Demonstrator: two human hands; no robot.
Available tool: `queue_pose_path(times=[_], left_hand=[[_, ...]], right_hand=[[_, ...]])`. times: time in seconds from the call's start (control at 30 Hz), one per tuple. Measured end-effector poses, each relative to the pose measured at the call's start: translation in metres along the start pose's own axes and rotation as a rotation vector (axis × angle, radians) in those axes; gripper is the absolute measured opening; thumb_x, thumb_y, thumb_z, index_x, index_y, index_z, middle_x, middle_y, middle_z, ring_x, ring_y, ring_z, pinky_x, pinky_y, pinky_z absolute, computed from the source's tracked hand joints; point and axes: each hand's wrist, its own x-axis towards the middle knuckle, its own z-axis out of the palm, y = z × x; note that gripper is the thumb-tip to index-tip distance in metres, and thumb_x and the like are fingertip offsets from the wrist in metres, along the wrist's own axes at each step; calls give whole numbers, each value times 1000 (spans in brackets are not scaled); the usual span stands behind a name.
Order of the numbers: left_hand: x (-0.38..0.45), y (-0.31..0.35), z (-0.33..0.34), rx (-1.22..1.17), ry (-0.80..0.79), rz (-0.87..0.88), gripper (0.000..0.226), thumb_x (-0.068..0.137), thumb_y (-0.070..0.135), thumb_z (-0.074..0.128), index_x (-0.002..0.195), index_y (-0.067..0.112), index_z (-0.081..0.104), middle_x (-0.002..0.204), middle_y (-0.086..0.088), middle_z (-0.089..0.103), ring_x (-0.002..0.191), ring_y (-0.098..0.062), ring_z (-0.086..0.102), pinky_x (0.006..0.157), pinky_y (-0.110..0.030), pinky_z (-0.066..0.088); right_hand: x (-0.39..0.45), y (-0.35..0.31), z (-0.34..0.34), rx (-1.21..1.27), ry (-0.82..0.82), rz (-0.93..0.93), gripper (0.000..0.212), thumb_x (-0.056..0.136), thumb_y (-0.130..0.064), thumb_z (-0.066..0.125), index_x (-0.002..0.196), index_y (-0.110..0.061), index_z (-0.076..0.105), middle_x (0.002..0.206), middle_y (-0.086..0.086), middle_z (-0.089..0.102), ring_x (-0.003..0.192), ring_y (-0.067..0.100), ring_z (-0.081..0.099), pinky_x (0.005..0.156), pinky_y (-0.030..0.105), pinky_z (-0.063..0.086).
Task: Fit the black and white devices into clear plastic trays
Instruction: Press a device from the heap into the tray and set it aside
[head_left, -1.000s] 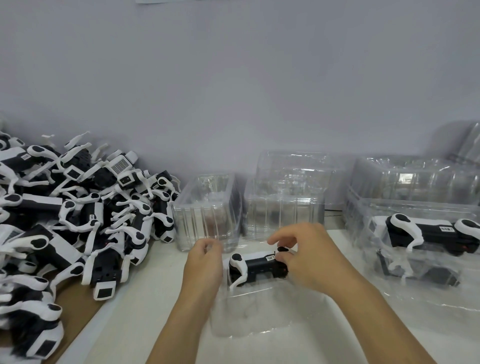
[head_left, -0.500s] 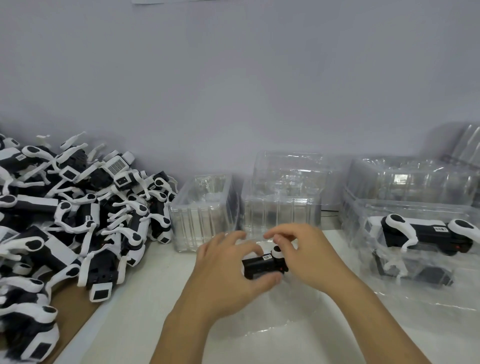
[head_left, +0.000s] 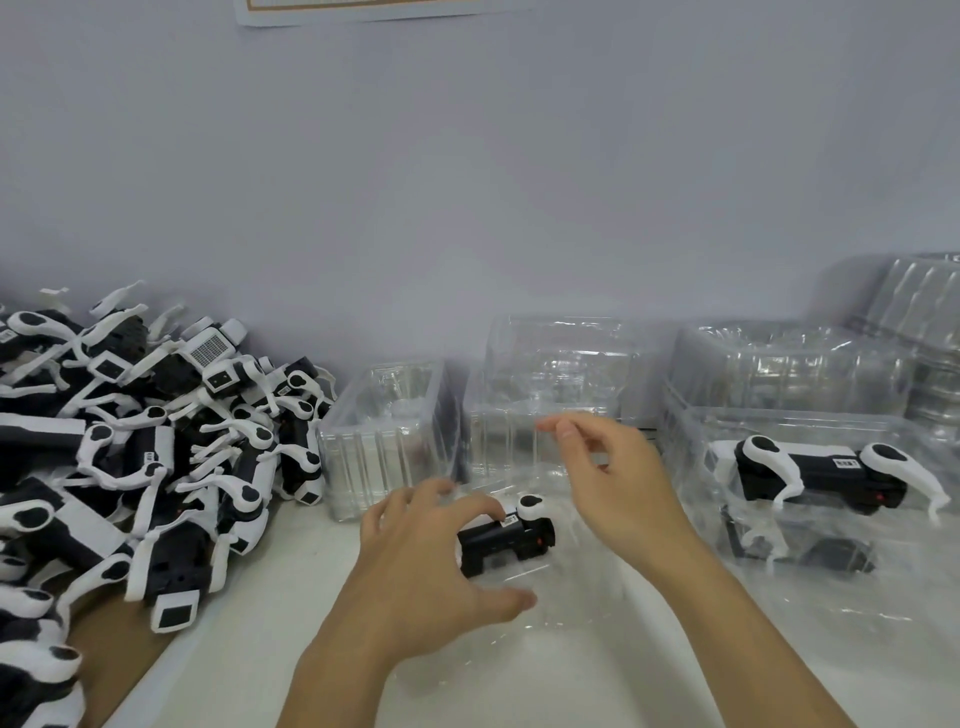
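Left hand is reaching in from the six o'clock edge of the head view, its fingers curling over the near end of a black and white device while the thumb is stretching out below it; whether the fingers are actually gripping the device or only touching it cannot be told. Right hand is hovering just at two o'clock of that device, fingers loosely bent and spread apart, holding nothing. The device is lying near the frame's centre in a clear plastic tray that is resting on the white counter. A small white label is showing on the device's top, but its print is too small to read. At nine o'clock a heap of devices is sprawling across the counter; several are carrying small labels, none legible. At twelve o'clock of the hands, empty clear trays are standing against the wall. At three o'clock a filled tray is holding another device, whose label is likewise unreadable. At the top edge, the lower strip of a paper sheet is showing on the wall, with no text visible.
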Motion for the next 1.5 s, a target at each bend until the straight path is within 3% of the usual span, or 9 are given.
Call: queue_pose_path(times=[0.13,0.23,0.3,0.4,0.5,0.67,0.77,1.1,1.5], left_hand=[[0,-2,-13,-293,94,33,66,45,84,64,108,66,52,127,31,44,130,-2,35,114,-35,25],[0,-4,-25,-652,246,-15,64,45,73,75,107,55,67,117,27,64,113,9,54,94,-21,41],[0,-4,-32,-924,325,-62,60,51,65,77,106,42,73,112,16,72,108,-1,63,95,-27,44],[-2,-5,-39,-1331,359,-94,48,70,56,74,107,26,76,110,-5,75,102,-23,72,95,-50,52],[-7,-2,-43,-1712,334,-141,47,78,62,66,103,25,79,110,-11,75,93,-31,75,70,-43,60],[-6,0,-38,-2056,249,-210,66,76,68,67,116,16,75,125,-22,67,111,-43,66,94,-57,51],[-5,-1,-36,-2128,182,-179,85,73,70,71,137,15,59,133,-24,61,119,-45,61,109,-58,37],[-4,-6,-34,-2115,199,-136,84,60,65,84,127,17,69,131,-21,64,117,-45,63,107,-61,40],[-4,5,-35,-1790,198,-88,65,67,65,75,114,21,75,117,-18,71,93,-34,72,81,-44,55]], right_hand=[[6,-22,-12,160,221,-109,26,103,-20,48,101,-33,71,104,-20,70,101,-6,61,77,6,42],[8,-42,-22,339,344,-147,27,101,-21,48,98,-34,71,102,-18,71,98,-3,62,79,12,45],[7,-49,-25,418,358,-132,25,96,-25,47,97,-34,71,97,-19,69,96,1,63,80,16,47],[4,-52,-18,326,200,-99,25,97,-11,57,96,-32,71,91,-10,71,89,11,67,82,24,51],[-4,-54,2,150,-13,-152,23,91,-7,67,95,-28,76,87,-15,74,80,3,69,76,15,51],[-15,-56,31,149,-111,-248,28,83,-3,76,101,-24,77,83,-16,70,77,2,67,73,11,51],[-14,-57,32,134,-80,-305,29,81,-1,77,103,-21,78,82,-12,72,79,4,68,75,17,54],[-15,-59,27,163,-63,-327,25,80,2,77,94,-18,78,80,-12,74,76,2,69,74,13,53],[-9,-52,12,48,43,-344,30,87,-5,72,108,-27,75,94,-23,68,89,1,65,74,10,50]])
